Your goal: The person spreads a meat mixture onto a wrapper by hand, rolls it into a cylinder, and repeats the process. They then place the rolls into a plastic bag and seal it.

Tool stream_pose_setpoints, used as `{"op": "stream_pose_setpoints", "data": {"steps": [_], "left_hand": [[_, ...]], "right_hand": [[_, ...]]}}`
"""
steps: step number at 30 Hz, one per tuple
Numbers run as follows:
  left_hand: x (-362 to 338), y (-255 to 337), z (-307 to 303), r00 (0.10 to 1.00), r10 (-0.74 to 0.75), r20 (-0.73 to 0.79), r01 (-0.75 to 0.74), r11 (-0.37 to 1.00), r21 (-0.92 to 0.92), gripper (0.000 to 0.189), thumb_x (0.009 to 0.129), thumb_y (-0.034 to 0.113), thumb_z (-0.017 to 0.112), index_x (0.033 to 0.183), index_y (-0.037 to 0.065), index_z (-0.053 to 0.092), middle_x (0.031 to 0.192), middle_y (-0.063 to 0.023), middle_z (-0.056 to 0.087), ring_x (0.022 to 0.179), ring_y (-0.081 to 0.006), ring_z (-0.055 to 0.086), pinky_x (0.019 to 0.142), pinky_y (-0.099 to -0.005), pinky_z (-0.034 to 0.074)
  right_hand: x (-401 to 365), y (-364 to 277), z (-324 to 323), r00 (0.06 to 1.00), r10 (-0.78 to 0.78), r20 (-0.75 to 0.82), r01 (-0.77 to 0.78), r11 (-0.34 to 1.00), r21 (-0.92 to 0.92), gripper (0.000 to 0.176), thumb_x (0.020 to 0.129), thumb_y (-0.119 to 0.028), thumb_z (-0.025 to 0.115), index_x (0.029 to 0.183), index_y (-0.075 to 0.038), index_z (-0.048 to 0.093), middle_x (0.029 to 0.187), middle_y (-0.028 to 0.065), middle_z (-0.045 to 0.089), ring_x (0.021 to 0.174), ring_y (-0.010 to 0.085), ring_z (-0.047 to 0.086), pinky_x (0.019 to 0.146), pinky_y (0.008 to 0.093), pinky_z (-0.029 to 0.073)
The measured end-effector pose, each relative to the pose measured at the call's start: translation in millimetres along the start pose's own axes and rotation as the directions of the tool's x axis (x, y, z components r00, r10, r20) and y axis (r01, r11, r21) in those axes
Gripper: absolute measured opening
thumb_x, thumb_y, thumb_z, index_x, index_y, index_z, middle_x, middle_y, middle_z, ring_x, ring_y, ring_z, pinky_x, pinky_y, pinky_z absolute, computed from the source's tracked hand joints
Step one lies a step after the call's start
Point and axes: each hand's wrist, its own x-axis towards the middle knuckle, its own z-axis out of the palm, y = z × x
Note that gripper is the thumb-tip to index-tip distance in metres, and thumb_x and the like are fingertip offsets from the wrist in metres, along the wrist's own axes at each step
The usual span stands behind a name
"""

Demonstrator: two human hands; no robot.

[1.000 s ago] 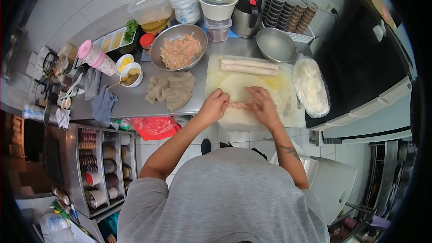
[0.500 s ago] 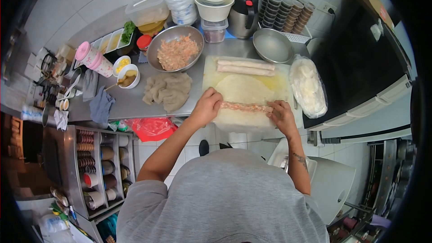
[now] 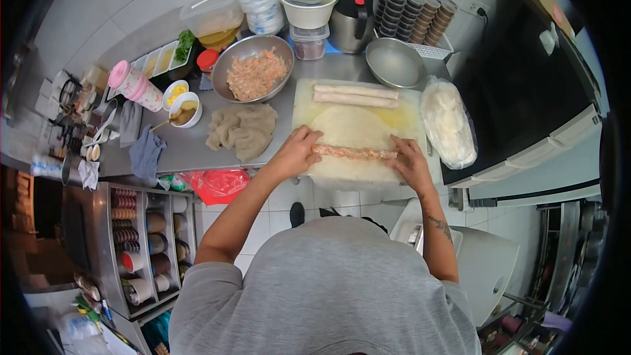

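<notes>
— Looking at the filling strip (image 3: 355, 153), we see it lying across the near half of the round wrapper (image 3: 358, 125) on the cutting board (image 3: 303, 106). Our left hand (image 3: 297, 151) is at one end and our right hand (image 3: 409, 161) at the other.
— Agreed. Our right fingers lie loose against that end, gripping nothing. Our left fingers are curled under, and we cannot tell whether they pinch anything.
— What worries us?
— We judge the wrapper thin, so pressing hard at either end could tear it or squeeze filling out sideways. The strip reaches nearly to both edges, so there is little margin. The wrapper's near edge also seems to sit at the board's front lip, where a tug could drag it off.
— And what can't we make out?
— Our left fingertips, hidden by the knuckles. The wrapper's near edge blends into the pale board. The 2 finished rolls (image 3: 355, 95) beyond it may touch each other; we cannot tell. The bag (image 3: 449, 121) at the right holds something white, blurred by the plastic.
</notes>
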Motion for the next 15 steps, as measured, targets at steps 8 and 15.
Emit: {"op": "stream_pose_setpoints", "data": {"steps": [8, 15], "left_hand": [[-52, 23, 26, 0.976, 0.197, 0.097, -0.219, 0.915, 0.339, 0.052, 0.072, 0.006, 0.065, 0.122, 0.011, 0.052, 0.118, -0.0131, 0.049, 0.113, -0.0345, 0.045, 0.089, -0.045, 0.04], [-50, 22, 41, 0.965, 0.263, -0.008, -0.244, 0.906, 0.345, 0.032, 0.078, 0.008, 0.064, 0.109, 0.014, 0.059, 0.11, -0.008, 0.052, 0.108, -0.0294, 0.047, 0.084, -0.0431, 0.038]], "right_hand": [[-50, 4, -16, 0.993, 0.059, -0.1, -0.08, 0.973, -0.217, 0.044, 0.074, 0.004, 0.061, 0.117, -0.007, 0.06, 0.112, 0.0144, 0.054, 0.103, 0.0314, 0.053, 0.089, 0.0386, 0.045], [-69, -2, 23, 0.98, -0.2, 0.019, 0.183, 0.853, -0.488, 0.064, 0.066, 0.004, 0.061, 0.125, -0.021, 0.057, 0.121, 0.0114, 0.05, 0.115, 0.0338, 0.047, 0.099, 0.0495, 0.037]]}}
